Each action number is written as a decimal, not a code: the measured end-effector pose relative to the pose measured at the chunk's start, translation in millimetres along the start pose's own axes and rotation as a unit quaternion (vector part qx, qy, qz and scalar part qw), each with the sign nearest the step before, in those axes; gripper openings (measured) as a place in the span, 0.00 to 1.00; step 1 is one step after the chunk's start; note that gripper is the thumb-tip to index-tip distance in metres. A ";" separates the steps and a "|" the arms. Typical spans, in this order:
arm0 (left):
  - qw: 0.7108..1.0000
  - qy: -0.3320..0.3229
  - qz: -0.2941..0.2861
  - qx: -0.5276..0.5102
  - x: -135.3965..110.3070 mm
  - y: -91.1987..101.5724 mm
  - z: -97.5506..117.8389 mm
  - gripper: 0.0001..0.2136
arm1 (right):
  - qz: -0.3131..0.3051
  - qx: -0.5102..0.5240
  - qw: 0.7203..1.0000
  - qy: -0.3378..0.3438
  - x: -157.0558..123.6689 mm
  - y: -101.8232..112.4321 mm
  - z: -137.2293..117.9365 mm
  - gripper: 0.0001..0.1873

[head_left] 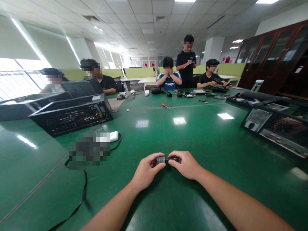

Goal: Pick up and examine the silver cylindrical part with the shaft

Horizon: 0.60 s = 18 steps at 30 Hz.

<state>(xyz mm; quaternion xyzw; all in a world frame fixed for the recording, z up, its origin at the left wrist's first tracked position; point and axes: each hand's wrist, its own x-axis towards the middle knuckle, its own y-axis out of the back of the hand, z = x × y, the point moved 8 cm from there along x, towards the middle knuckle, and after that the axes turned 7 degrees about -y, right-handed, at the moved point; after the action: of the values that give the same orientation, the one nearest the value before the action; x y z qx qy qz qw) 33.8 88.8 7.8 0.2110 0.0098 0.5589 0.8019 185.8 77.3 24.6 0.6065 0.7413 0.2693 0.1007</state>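
Observation:
Above the green table, my left hand [147,167] is closed round a small grey cylinder [161,159], thumb and fingers pinching its sides. Just to the right, my right hand [186,163] pinches a thin dark rod-like piece [172,158] whose left end meets the cylinder. The two pieces lie in one line, roughly level, between my fingertips. Whether they are joined, and exactly what they are, I cannot make out; my right fingers hide part of the rod.
An open black computer case [72,117] stands at left, another [276,125] at right. A white device with a black strap [84,189] lies left of my hands. Farther off lies an orange-handled screwdriver [165,105]. Several people sit or stand around the table's [144,138] far side.

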 end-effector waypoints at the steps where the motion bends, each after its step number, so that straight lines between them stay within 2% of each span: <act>1: 1.000 0.001 0.000 -0.002 -0.1 -0.1 -0.4 0.17 | 0.001 -0.001 1.000 0.000 -0.1 0.5 -0.1 0.08; 18: 1.000 -0.002 0.000 0.003 -0.2 0.2 -1.9 0.16 | -0.007 0.013 1.000 -0.016 1.1 -0.1 6.1 0.08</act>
<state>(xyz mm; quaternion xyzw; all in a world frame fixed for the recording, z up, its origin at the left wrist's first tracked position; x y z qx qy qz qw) 33.1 89.3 6.1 0.2142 0.0102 0.5582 0.8015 188.4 80.0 19.7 0.6068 0.7474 0.2487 0.1066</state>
